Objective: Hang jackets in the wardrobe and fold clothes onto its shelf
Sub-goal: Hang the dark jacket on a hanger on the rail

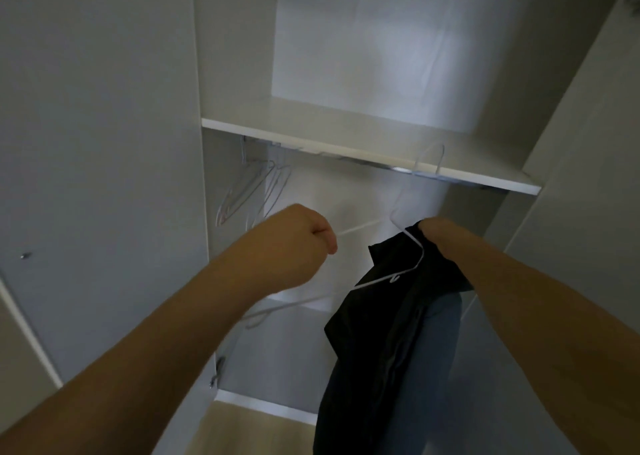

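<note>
A white wire hanger [408,247] hangs from the chrome rail [398,170] under the wardrobe's white shelf [346,132]. My left hand [294,243] grips one arm of the hanger in a fist. My right hand [441,233] holds the collar of a black jacket [374,350] against the hanger's other arm; its fingers are hidden behind the cloth. The jacket droops down toward the wardrobe floor, with blue fabric [440,337] showing beside it.
Several bare wire hangers [256,191] hang at the rail's left end. The open wardrobe door [97,143] stands to the left, another panel [581,177] to the right. The wardrobe's base edge [270,408] and wooden floor [249,430] lie below.
</note>
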Motion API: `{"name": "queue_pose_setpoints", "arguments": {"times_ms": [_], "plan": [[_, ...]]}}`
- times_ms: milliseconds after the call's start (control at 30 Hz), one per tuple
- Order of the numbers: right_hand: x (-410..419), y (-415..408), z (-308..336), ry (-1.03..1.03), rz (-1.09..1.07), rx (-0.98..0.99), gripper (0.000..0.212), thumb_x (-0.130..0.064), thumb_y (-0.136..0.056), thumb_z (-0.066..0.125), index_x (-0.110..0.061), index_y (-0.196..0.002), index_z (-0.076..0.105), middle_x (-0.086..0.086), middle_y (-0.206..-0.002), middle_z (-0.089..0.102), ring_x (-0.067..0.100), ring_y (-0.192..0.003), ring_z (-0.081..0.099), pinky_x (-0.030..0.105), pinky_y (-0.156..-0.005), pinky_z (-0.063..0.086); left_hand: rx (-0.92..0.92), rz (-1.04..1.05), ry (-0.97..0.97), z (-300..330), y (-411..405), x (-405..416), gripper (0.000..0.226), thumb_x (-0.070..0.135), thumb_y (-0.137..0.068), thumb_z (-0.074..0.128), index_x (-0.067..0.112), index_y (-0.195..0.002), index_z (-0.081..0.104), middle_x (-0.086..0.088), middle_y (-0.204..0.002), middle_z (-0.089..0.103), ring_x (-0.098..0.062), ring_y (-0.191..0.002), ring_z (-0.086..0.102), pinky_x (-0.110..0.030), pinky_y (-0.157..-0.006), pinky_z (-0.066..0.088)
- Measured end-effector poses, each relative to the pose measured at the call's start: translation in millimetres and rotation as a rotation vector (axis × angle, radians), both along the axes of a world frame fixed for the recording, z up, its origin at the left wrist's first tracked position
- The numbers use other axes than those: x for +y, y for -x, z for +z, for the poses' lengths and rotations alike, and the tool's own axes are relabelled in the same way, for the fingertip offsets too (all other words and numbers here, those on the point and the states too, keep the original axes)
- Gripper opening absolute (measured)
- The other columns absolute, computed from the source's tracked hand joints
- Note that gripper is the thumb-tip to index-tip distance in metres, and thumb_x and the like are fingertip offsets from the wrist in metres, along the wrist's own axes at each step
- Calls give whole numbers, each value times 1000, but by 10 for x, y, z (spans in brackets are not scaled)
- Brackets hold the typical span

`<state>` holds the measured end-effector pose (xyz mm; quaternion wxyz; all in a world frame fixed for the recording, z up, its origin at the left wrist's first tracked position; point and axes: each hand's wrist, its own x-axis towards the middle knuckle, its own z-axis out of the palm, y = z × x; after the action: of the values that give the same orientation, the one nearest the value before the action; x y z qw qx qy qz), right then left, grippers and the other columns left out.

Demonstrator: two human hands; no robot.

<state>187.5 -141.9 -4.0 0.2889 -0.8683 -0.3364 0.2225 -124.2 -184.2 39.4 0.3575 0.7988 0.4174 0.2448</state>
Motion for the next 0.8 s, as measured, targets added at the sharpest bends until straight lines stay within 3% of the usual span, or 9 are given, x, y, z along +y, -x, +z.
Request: {"name": "queue_pose_setpoints", "arguments": {"times_ms": [133, 233, 400, 500, 567, 633, 667, 733, 800], "plan": [[-117, 172, 128, -155, 22, 268, 21, -10, -98, 44, 1, -91, 61, 22, -104, 60, 32, -75, 55, 38, -67, 48, -62, -44, 19, -278, -291, 53, 26, 8, -98, 47, 10, -95, 73, 13, -43, 48, 7, -32, 43, -6, -36, 28], [-298, 341, 323, -264, 78, 392, 23, -14, -96, 48, -6, -83, 65, 16, -86, 63, 31, -75, 59, 39, -75, 52, -104, -106, 20, -489, -286, 109, 28, 10, -99, 47, 9, -92, 74, 11, -45, 48, 1, -35, 41, -8, -41, 28], [-654, 448, 582, -389, 446, -202, 23, -1, -95, 45, 1, -92, 68, 15, -96, 65, 29, -93, 59, 34, -91, 45, -199, -157, -102, -484, -63, 292, 29, 15, -99, 50, 23, -83, 73, 12, -44, 41, -3, -43, 34, -14, -46, 29], [-764, 487, 552, -437, 483, -212, 28, -5, -99, 38, -3, -107, 64, 7, -108, 61, 17, -102, 53, 17, -88, 35, -220, -172, -187, -322, -93, 349, 26, 18, -99, 52, 20, -84, 74, 14, -43, 41, -2, -40, 36, -10, -44, 30], [-739, 496, 524, -494, 446, -245, 29, -10, -99, 36, -5, -104, 64, 8, -109, 62, 20, -102, 54, 24, -93, 37, -213, -129, -196, -291, -179, 343, 25, 21, -99, 52, 21, -87, 73, 14, -47, 45, -1, -43, 39, -14, -49, 35], [-698, 503, 514, -534, 354, -314, 27, -18, -98, 36, -10, -98, 62, 8, -103, 61, 24, -98, 54, 34, -91, 41, -138, -25, -272, -366, -294, 324, 21, 28, -100, 51, 25, -108, 69, 10, -72, 61, -6, -66, 56, -27, -70, 46], [-687, 507, 523, -542, 297, -373, 25, -22, -98, 35, -13, -92, 58, 6, -96, 59, 26, -93, 53, 36, -83, 41, -40, 105, -411, -447, -349, 303, 28, 32, -99, 51, 26, -125, 60, 3, -96, 66, -13, -89, 60, -36, -87, 45], [-674, 494, 564, -566, 189, -451, 22, -26, -97, 34, -18, -80, 47, 2, -77, 51, 26, -79, 49, 35, -68, 35, 50, 395, -730, -665, -424, 194, 59, 30, -91, 61, 20, -144, 39, -11, -132, 51, -30, -122, 47, -49, -106, 32], [-679, 455, 648, -598, 121, -451, 22, -30, -96, 34, -19, -78, 41, -1, -72, 47, 22, -69, 46, 34, -59, 31, -101, 440, -927, -902, -493, 20, 69, 27, -82, 68, 13, -141, 36, -18, -137, 41, -36, -131, 37, -57, -112, 25]]}}
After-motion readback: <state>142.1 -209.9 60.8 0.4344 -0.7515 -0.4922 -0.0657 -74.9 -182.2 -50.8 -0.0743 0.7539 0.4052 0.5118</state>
